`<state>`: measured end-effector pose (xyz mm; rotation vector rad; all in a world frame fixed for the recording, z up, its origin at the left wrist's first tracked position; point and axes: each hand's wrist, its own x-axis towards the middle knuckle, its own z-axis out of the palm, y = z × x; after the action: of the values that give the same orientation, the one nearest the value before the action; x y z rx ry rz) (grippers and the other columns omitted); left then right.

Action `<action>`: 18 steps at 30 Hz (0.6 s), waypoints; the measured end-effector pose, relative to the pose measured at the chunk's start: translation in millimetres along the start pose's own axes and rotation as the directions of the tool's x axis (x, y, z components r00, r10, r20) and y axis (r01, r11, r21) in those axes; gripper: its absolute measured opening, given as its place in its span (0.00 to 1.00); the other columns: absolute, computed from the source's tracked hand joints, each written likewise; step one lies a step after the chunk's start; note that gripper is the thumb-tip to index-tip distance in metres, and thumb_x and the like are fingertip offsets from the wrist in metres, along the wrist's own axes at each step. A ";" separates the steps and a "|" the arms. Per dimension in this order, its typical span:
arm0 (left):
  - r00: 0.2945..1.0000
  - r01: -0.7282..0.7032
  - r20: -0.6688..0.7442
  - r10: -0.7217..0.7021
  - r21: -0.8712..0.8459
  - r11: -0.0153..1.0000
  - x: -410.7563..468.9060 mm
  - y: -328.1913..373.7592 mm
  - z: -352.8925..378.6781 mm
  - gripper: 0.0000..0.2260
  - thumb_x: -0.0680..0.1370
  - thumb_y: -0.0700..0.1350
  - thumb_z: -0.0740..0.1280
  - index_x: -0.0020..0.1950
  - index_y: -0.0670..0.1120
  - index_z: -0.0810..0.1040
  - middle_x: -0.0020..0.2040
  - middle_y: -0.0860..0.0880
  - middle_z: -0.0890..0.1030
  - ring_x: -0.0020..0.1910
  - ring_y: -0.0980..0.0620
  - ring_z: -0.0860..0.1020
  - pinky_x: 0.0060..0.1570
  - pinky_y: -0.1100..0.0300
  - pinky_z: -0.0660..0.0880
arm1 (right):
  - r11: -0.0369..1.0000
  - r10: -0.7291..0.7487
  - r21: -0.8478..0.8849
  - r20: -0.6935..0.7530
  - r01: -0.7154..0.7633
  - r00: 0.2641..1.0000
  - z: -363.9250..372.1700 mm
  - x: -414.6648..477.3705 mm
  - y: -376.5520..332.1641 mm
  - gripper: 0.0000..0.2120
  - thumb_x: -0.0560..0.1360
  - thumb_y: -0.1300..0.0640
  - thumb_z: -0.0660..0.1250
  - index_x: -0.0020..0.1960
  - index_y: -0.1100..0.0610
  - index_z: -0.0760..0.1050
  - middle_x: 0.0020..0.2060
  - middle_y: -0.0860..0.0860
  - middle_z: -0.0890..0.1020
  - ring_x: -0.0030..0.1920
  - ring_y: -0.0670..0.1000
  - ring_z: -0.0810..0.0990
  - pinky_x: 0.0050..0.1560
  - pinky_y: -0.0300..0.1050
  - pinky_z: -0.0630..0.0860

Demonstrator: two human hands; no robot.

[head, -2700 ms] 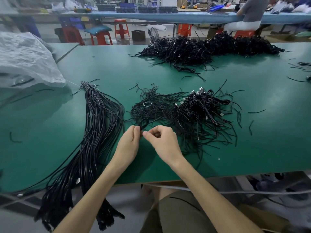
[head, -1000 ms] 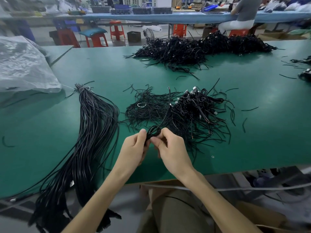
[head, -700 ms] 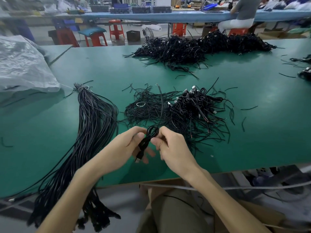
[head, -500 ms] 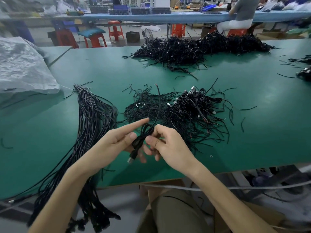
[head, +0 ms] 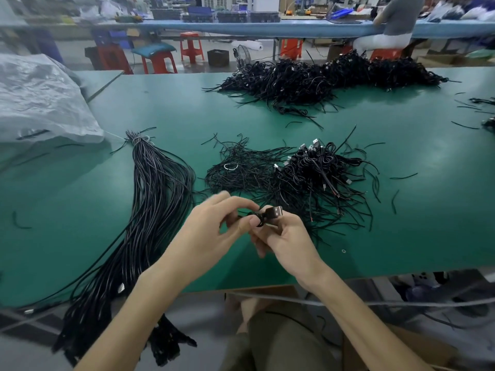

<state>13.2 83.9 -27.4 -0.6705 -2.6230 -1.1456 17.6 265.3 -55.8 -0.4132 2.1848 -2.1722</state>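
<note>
Coiled cable (head: pixel 258 218), its metal plug (head: pixel 277 211) pointing up and right, is being held just above the near part of the green surface (head: pixel 80 210), in front of the pile of finished coils (head: pixel 321 172). If either pinch is slackening, the springy loops are likely to open out, or to snag the loose ties (head: pixel 241 170) just beyond. Left hand (head: pixel 211 234) is pinching the coil between curled thumb and forefinger, while right hand (head: pixel 284 236) is gripping it from below with bent fingers, both wrists angling inward.
</note>
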 end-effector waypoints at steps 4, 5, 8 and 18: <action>0.996 -0.060 0.062 0.057 0.047 0.997 3.9 5.4 -0.3 0.17 0.81 0.56 0.63 0.66 0.52 0.81 0.60 0.56 0.76 0.63 0.57 0.73 0.65 0.66 0.67 | 0.998 -0.043 0.034 -0.049 0.045 0.998 2.4 -0.8 2.8 0.14 0.81 0.71 0.62 0.43 0.55 0.77 0.31 0.48 0.78 0.28 0.47 0.74 0.30 0.40 0.73; 0.994 -0.046 0.103 0.047 -0.005 0.999 4.3 8.2 0.8 0.17 0.82 0.54 0.62 0.67 0.51 0.80 0.60 0.56 0.78 0.62 0.57 0.76 0.65 0.62 0.71 | 0.998 -0.053 0.037 -0.057 0.055 0.997 2.4 -1.4 3.2 0.15 0.81 0.71 0.62 0.44 0.54 0.78 0.31 0.49 0.79 0.28 0.46 0.74 0.30 0.40 0.73; 0.996 0.001 0.088 -0.006 0.064 0.998 8.4 17.7 2.8 0.15 0.83 0.53 0.60 0.62 0.49 0.82 0.46 0.58 0.77 0.46 0.52 0.78 0.50 0.47 0.77 | 0.998 -0.061 0.015 -0.081 0.062 0.995 1.5 -3.8 5.7 0.11 0.81 0.68 0.64 0.44 0.56 0.78 0.33 0.51 0.79 0.29 0.49 0.74 0.32 0.42 0.74; 0.984 0.176 -0.040 -0.172 0.325 0.929 38.7 46.9 13.7 0.17 0.86 0.54 0.57 0.41 0.48 0.71 0.40 0.52 0.76 0.42 0.44 0.76 0.40 0.49 0.71 | 0.950 -0.225 -0.275 -0.267 0.150 0.937 -3.4 1.0 -0.6 0.11 0.82 0.57 0.67 0.41 0.55 0.75 0.30 0.51 0.77 0.29 0.51 0.72 0.32 0.45 0.70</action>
<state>1.8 134.5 7.1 -0.3688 -2.8137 -0.7179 16.0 268.5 -55.0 -0.3366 2.7048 -2.1779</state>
